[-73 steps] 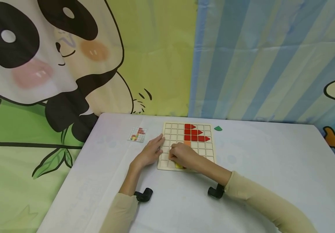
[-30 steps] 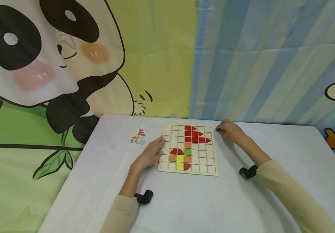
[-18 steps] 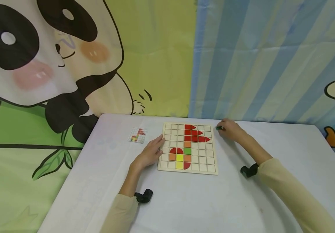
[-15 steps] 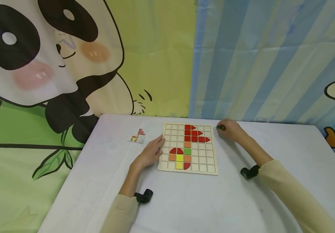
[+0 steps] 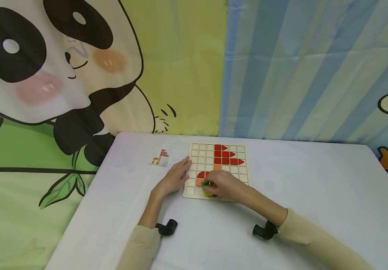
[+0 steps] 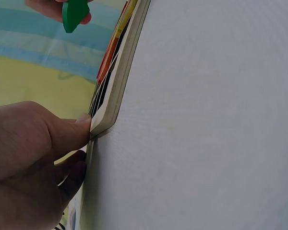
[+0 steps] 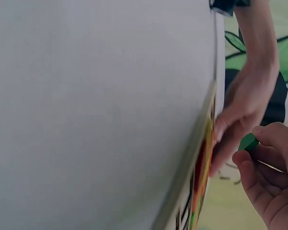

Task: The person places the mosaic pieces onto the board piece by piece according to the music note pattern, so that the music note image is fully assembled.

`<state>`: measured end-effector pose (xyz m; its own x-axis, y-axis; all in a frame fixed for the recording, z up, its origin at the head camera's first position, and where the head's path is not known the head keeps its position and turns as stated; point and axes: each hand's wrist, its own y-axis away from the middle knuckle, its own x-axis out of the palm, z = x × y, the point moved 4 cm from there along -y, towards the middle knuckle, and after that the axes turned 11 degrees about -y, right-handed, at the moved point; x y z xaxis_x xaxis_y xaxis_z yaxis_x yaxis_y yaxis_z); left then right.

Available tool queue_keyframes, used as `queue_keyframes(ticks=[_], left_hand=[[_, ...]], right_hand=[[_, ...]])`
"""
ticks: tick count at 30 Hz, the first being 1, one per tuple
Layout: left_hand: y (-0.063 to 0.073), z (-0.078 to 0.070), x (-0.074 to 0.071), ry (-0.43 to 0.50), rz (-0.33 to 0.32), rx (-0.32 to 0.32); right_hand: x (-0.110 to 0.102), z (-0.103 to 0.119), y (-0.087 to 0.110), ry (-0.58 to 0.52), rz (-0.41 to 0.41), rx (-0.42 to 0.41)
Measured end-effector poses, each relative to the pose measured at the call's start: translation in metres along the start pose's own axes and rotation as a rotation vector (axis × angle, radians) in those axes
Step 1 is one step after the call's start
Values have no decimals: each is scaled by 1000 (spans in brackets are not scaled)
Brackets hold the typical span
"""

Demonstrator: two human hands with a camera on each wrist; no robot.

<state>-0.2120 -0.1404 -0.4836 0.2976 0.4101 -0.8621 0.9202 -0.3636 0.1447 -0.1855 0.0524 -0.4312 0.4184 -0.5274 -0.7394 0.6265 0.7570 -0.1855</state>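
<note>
My right hand (image 5: 225, 183) pinches a small green quarter-circle piece (image 7: 248, 143) between thumb and fingertips, held over the lower left part of a wooden grid board (image 5: 195, 153). Red pieces (image 5: 225, 161) run across the board's upper right. An orange square (image 5: 217, 167) lies below them, and a red rounded piece (image 5: 200, 174) with another orange square (image 5: 198, 182) sits lower left. Other pieces there are partly hidden under the right hand. My left hand (image 5: 173, 176) rests along the board's left edge, its thumb (image 6: 72, 134) touching a corner in the left wrist view.
A small pattern card (image 5: 160, 156) lies left of the board on the white table (image 5: 315, 180). Black wrist cameras (image 5: 264, 230) stick out from both wrists above the tabletop. A printed curtain (image 5: 187, 75) with a panda hangs behind the table.
My right hand picked up the green piece from right of the board and carried it left over the lower left cells. My left hand has stayed at the board's left edge.
</note>
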Motion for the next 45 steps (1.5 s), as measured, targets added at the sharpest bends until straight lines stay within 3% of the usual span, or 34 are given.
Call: queue_keyframes(ticks=[5,11,29,36,45], left_hand=[[1,1,1,-1,4,-19],[0,2,1,-5,7,-15],[-1,0,0,7,-10,-3],[0,-3,-1,6,-11,3],[0,0,0,5,-16,-11]], right_hand=[[24,5,-10,55,37,-37],[39,8,-16,131,91,1],[45,21,-20,389,57,132],[46,19,-25,330,95,266],[45,27,-26,423,163,243]])
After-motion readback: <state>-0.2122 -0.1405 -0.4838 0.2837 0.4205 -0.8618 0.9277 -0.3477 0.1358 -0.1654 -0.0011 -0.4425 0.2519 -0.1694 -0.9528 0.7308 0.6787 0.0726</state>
